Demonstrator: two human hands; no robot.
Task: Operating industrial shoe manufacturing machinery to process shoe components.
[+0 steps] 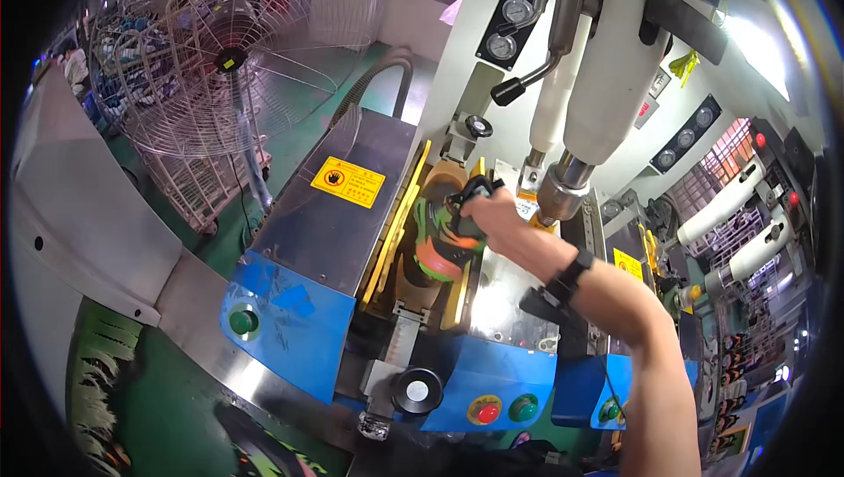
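Observation:
My right hand (494, 218), with a black strap and device at its wrist, reaches in from the lower right. Its fingers are closed around the black upper end of a green, orange and black shoe (435, 235). That shoe lies in the pressing bay of a machine, between yellow side pads (397, 229). A white press cylinder (615, 81) with a metal end (561, 194) stands just right of the hand. My left hand is outside the picture.
Blue panels carry a red button (486, 411) and green buttons (244, 322). A black knob (418, 391) juts out at the front. Left stands a large wire-guarded fan (230, 59); a black-handled lever (508, 91) hangs above. A patterned green, orange and black item (268, 451) shows low down.

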